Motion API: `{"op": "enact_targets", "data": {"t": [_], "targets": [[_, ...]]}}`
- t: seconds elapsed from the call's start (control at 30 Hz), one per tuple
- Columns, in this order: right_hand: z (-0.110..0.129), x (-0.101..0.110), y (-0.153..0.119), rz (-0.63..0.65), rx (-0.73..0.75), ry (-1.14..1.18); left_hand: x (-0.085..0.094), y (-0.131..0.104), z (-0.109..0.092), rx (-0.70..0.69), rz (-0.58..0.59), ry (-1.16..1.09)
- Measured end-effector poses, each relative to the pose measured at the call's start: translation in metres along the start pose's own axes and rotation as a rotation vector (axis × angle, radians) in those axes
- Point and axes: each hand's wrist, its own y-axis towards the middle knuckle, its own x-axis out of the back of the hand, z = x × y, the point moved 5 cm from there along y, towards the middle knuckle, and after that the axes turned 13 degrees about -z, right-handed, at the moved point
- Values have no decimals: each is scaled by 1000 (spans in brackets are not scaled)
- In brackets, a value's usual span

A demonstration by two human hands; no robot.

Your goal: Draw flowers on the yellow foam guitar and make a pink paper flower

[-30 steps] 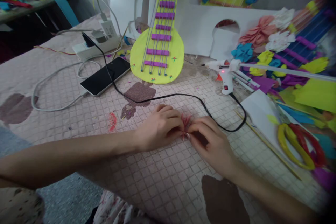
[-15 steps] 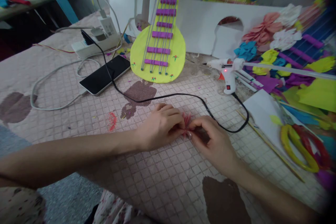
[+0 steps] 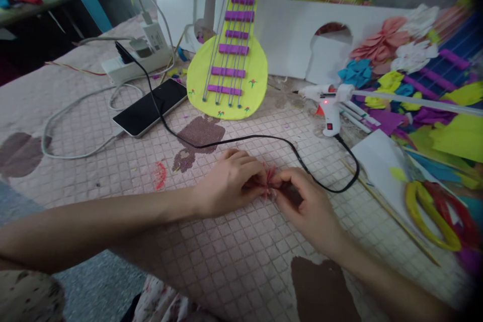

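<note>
- Your left hand (image 3: pixel 229 181) has its thumb and fingers pinched on a small, pink, thin-stranded fringed piece (image 3: pixel 270 175), partly hidden by your fingers.
- Your right hand (image 3: pixel 304 201) meets it from the other side, thumb and fingertips closed on its edge; the grip is narrow on both sides.
- So there's your pink piece, right between your two hands, over the worktop (image 3: pixel 226 241) with its pale, grid-patterned covering; whether it touches down, you can't tell from this angle.
- Just beyond your knuckles, a thin black cord (image 3: pixel 241 138) snakes across to the white glue gun (image 3: pixel 331 113), its red light glowing.
- Ahead of you, a yellow guitar-shaped cutout (image 3: pixel 251 60) stands upright with purple crossbars and strings.
- Over to your left lies a black-screened phone (image 3: pixel 138 115), the cord crossing it, near a white power strip (image 3: pixel 121 71).
- And out on your right, a thin wooden stick (image 3: pixel 392 213) lies slantwise near yellow and red looped handles (image 3: pixel 451 242).
</note>
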Motion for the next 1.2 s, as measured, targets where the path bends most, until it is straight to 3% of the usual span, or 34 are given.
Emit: {"op": "enact_targets", "data": {"t": [0.97, 1.2], "targets": [[3, -2, -4, -57, 14, -14, 0, 1, -1, -16, -31, 12], [1, 15, 3, -128, 72, 79, 0, 1, -1, -11, -40, 11]]}}
